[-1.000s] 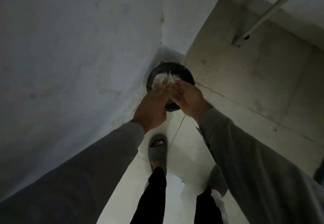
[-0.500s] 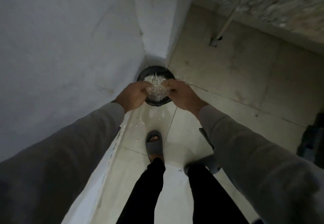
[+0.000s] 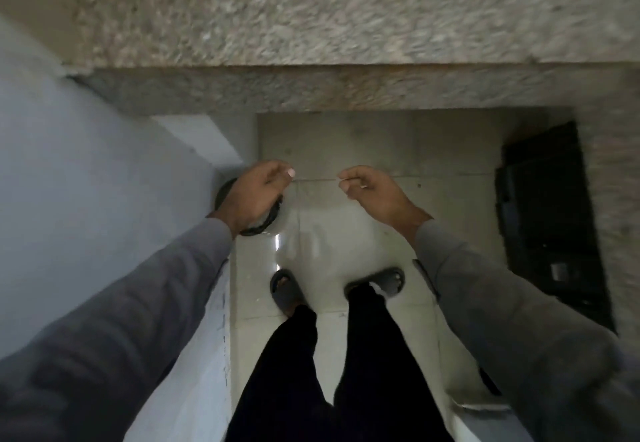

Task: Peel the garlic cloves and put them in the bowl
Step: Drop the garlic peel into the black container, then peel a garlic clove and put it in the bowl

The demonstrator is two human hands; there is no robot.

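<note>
In the head view no brand, label or writing can be read on anything.

The left hand (image 3: 254, 195) is in the middle left of the frame, its back turned to the camera. Its fingers (image 3: 282, 173) are loosely curled, the tips near the thumb, and I see nothing held between them. The right hand (image 3: 372, 190) is in the middle of the frame, a little to the right, well apart from the left one. Its fingers (image 3: 349, 178) are also loosely curled inward and hold nothing that I can see; a small pale speck sits on this hand, too small to tell what it is.

The bowl (image 3: 265, 223) is dark and round and stands on the floor just under the left hand, beside the pale wall (image 3: 86, 164) at the left of the frame. The hand covers most of it, so only parts of the rim show at the left and lower right of the hand. What lies inside is hidden, and no garlic cloves show.

Lower in the frame the person stands on light floor tiles (image 3: 329, 240) in two grey slippers (image 3: 285, 291) and black trousers (image 3: 287, 372), with grey sleeves (image 3: 138, 320) on both arms. A rough stone slab (image 3: 346, 26) fills the upper part of the frame, blurred. A dark object (image 3: 547, 220) is at the right edge; I cannot tell what it is.
</note>
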